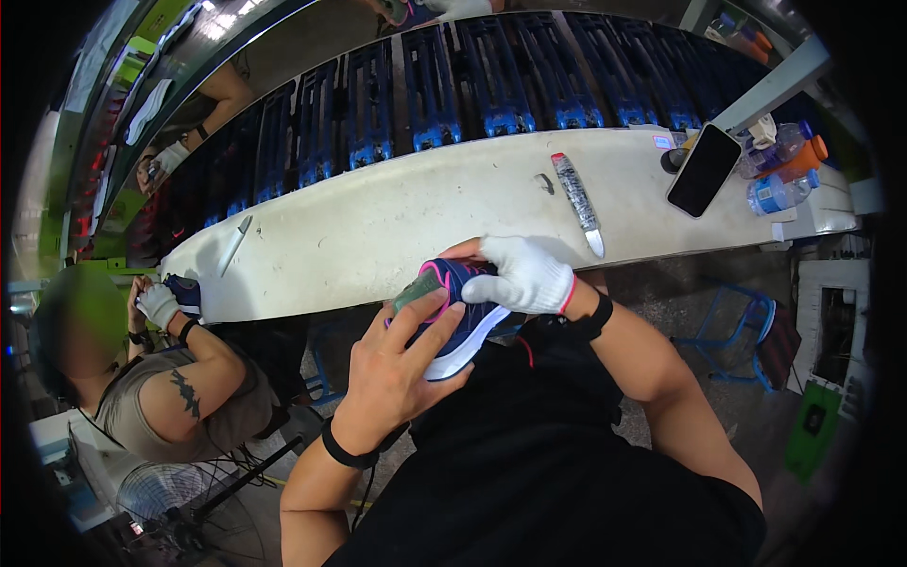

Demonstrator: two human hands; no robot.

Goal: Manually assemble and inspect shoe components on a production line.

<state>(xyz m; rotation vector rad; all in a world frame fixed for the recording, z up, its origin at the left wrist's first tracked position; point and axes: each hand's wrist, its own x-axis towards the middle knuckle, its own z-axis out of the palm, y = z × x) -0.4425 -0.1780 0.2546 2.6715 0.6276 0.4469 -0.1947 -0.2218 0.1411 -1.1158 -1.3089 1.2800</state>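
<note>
At far left, I record a co-worker (194,392) seated at the surface (378,231), one white-gloved hand at a dark shoe with a pale sole (186,293). Right of that, a slim white pen-like tool (234,248) lies on the surface, slanting up to the right.

Near the centre of my view I find the left hand (392,367), bare, with a black band at its wrist. Its grip is partly closed: fingers spread over the upper, thumb beneath, with hold of the shoe (458,317). That shoe is navy with pink trim and a white sole, raised in front of the torso at the near edge of the surface. Its long axis slants from lower left to upper right; the sole faces lower right and the green-lined opening upper left. The laced part sits toward the right hand (531,276); I cannot confirm the toe tip, as the hands cover much of the shoe. The right grip, in a white glove, is also partly closed on it, thumb on the near side.

Farther right I note a wrapped-handled knife (578,206), blade toward the wearer, a dark phone (706,170) and a clear bottle (782,193).
</note>
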